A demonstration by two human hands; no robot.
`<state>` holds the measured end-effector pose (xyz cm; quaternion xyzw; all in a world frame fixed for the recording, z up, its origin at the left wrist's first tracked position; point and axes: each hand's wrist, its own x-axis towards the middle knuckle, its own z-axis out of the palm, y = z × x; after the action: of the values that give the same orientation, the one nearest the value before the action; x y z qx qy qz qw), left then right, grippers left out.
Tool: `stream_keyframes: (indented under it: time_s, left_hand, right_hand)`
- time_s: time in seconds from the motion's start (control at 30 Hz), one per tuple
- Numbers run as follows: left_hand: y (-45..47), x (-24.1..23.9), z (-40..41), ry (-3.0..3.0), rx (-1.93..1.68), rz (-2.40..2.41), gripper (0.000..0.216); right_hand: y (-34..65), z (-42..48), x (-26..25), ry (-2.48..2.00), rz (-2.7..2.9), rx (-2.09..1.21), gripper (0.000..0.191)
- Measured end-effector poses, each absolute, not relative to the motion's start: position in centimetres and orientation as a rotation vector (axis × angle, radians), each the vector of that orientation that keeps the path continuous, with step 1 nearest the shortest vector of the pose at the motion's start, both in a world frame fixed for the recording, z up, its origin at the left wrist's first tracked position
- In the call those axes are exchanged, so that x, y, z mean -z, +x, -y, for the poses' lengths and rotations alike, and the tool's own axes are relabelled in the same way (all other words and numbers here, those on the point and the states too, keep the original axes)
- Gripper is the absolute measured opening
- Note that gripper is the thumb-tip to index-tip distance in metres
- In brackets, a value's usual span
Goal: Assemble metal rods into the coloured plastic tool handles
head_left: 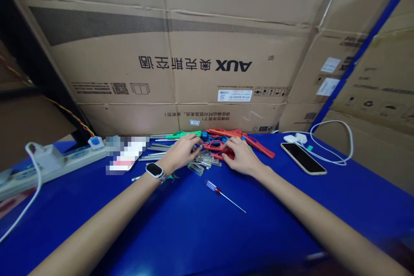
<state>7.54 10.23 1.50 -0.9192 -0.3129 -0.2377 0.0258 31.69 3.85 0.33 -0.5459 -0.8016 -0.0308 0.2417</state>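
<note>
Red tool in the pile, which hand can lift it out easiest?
Probably the right hand: its fingers rest on the red tool. The left hand lies further left, on the clear-handled screwdrivers near the green tool.

Single head view, forward and down — close over blue table [181, 224]

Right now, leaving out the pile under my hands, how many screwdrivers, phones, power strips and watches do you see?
Screwdriver: 1
Phone: 1
Power strip: 1
Watch: 1
Total: 4
The blurred patch on the left is not counted.
</note>
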Motion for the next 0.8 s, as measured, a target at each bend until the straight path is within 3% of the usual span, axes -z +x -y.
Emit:
stream_keyframes:
  time_s: [0.27,0.47,0.8]
  left_hand:
    - [10.1,-1.0,-7.9,-2.935,0.655,0.959,0.013]
    - [10.3,-0.7,-7.0,-2.928,0.664,0.974,0.013]
    - [7.9,-0.2,-5.5,-2.895,0.742,0.977,0.019]
  right_hand:
    - [32.4,-1.4,0.6,-1.688,2.22,0.113,0.026]
    - [32.3,-1.6,0.8,-1.718,2.242,0.135,0.017]
    - [32.0,-0.8,0.8,-1.642,2.332,0.169,0.026]
